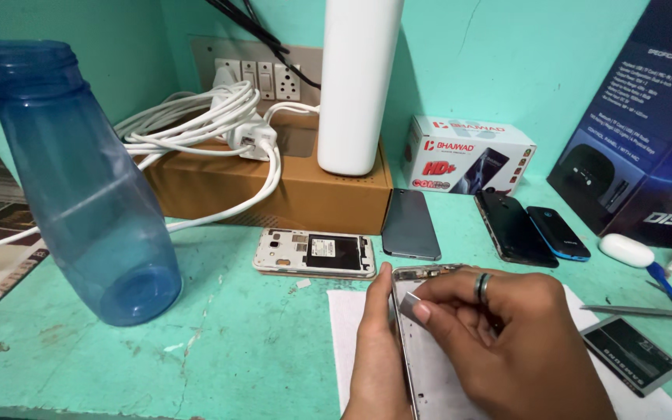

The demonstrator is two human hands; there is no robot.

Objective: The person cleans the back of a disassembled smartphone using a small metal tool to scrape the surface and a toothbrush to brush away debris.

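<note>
My left hand (376, 354) steadies the left edge of an opened phone frame (429, 365) that lies on a white sheet of paper (345, 327) near the front of the table. My right hand (515, 342), with a dark ring on one finger, reaches over the frame from the right and pinches a small grey flat piece (409, 306) against its upper left corner. Much of the frame is hidden under my right hand.
A phone with its back off (314, 253), a grey back cover (410, 224), two dark phones (513, 227) and a loose battery (630, 354) lie around. A blue plastic bottle (79, 179) stands left. Behind are a brown box (274, 187) with white cables, a white cylinder (355, 85) and tweezers (639, 311).
</note>
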